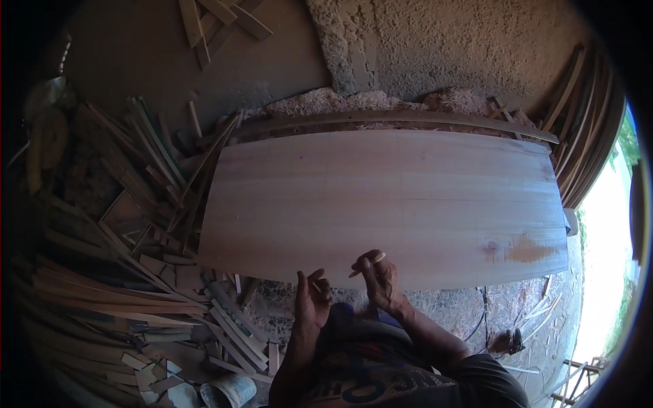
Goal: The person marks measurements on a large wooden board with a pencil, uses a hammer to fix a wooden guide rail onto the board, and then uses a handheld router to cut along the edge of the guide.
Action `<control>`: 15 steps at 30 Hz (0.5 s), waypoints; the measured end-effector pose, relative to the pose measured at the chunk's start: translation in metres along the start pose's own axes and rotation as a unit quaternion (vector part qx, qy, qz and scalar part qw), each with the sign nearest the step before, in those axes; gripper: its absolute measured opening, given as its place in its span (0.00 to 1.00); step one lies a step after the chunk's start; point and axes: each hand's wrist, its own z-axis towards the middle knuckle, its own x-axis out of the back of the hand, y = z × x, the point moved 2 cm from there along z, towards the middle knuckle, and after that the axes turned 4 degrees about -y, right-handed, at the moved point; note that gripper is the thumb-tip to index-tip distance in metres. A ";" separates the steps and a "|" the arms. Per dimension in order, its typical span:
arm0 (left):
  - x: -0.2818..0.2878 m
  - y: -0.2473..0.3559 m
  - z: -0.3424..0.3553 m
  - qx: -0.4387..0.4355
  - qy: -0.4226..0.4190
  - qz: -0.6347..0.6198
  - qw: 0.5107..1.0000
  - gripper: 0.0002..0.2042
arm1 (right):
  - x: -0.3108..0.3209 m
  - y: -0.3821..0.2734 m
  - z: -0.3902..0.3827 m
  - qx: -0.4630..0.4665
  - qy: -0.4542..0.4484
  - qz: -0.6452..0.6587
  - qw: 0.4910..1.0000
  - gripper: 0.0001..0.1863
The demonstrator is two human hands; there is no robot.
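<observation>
A wide, pale wooden panel (pixel 381 197) lies flat in front of me, with faint lines across it and an orange-brown stain near its right end. Over its near edge, my right hand (pixel 382 280) is closed in a pinch on a short, pale stick (pixel 379 258); its exact kind is too small to tell. My left hand (pixel 313 299) is raised just off the same edge, thumb and fingers apart, holding nothing.
Wood strips (pixel 115 299) and offcuts are heaped on the left. Behind the panel lie a long board (pixel 408 121) and shavings (pixel 354 100) against a rough wall. More strips (pixel 588 129) lean at the far right. A bucket (pixel 229 392) is at lower left.
</observation>
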 end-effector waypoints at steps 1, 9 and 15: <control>0.010 0.002 -0.003 -0.017 0.015 -0.006 1.000 0.25 | 0.009 -0.010 -0.004 -0.088 -0.046 -0.013 0.995 0.14; 0.057 0.042 -0.014 -0.159 0.136 -0.067 0.976 0.15 | 0.104 0.076 -0.145 -0.098 -0.388 -0.294 0.868 0.20; 0.090 0.058 -0.031 -0.217 0.184 -0.029 0.958 0.16 | 0.132 0.035 -0.133 -0.562 -0.515 -0.181 0.622 0.22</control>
